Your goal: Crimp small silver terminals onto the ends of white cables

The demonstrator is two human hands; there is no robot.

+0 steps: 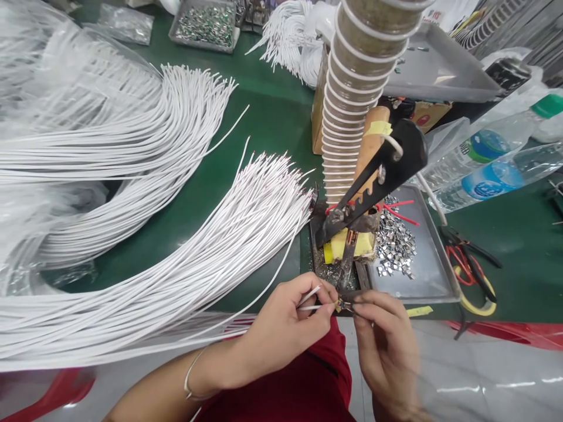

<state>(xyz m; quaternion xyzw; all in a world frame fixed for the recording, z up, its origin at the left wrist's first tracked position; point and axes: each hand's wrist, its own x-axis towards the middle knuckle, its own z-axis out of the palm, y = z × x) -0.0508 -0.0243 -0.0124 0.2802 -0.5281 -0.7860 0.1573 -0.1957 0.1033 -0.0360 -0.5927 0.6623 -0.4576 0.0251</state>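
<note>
My left hand (292,319) pinches white wires (309,308) between thumb and fingers, with two short lengths showing inside the grip. At the tip of those wires is a small metal part (341,305), yellowish and dark. My right hand (385,337) closes its fingertips on the other side of that part; its exact kind is too small to tell. Just above both hands stands a soldering fixture with a black notched bracket (373,181) and a copper-coloured tip (350,237). A large bundle of white wires (246,217) lies to the left of my hands, its ends pointing at the fixture.
A ribbed hose (358,88) rises behind the fixture. Right of it sit a metal tray (433,281) of small metal pieces (396,246), pliers (475,264) and plastic bottles (492,179). More wire bundles (189,111) and a tray of green parts (204,26) lie farther back.
</note>
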